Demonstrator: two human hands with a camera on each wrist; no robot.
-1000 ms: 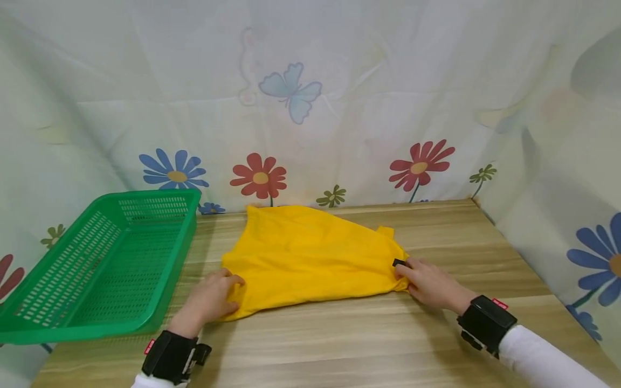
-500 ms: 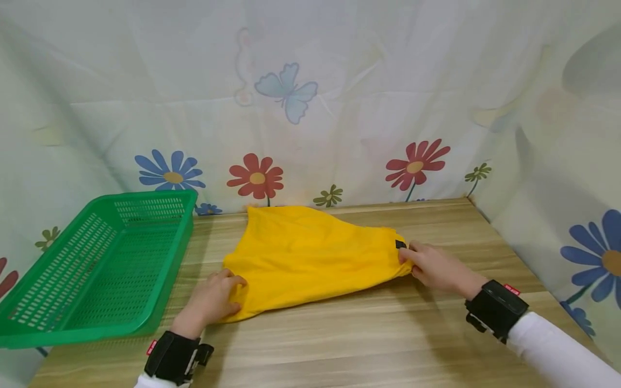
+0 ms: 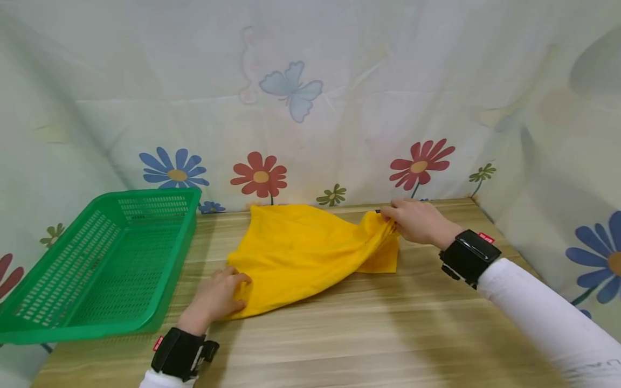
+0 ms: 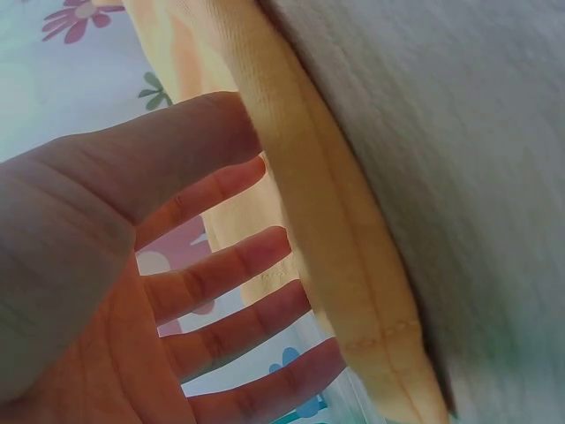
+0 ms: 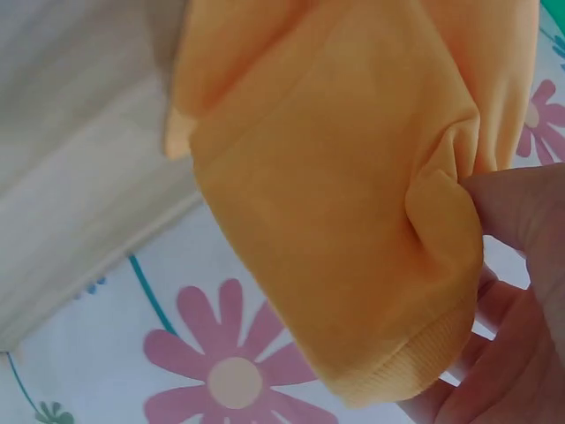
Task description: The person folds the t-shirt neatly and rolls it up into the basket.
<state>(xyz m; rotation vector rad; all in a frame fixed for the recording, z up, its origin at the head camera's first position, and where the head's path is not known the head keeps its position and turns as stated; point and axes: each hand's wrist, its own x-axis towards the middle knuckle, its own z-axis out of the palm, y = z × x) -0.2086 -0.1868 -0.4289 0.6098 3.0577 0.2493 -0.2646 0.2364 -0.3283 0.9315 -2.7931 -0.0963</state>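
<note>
A yellow T-shirt [image 3: 291, 242] lies folded on the wooden table, its right end lifted and bunched. My right hand [image 3: 414, 221] pinches that raised end, near a small black label. In the right wrist view, the thumb of the right hand [image 5: 521, 265] presses a crease in the yellow cloth [image 5: 335, 194], and a ribbed edge hangs below. A flap of the shirt drops onto the table under the hand. At the shirt's left edge rests my left hand [image 3: 218, 293]. The left wrist view shows the left hand [image 4: 150, 256] with spread, fairly straight fingers, tips touching the stitched hem [image 4: 331, 212].
To the left stands a green plastic basket [image 3: 167, 269] with perforated sides, nothing in it. A flower-printed curtain [image 3: 339, 134] hangs behind the table and along both sides. Bare wooden tabletop [image 3: 330, 345] stretches in front of the shirt.
My right hand has raised the shirt's right end and carried it back toward the curtain and slightly left, exposing a lower flap. The left hand has hardly moved.
</note>
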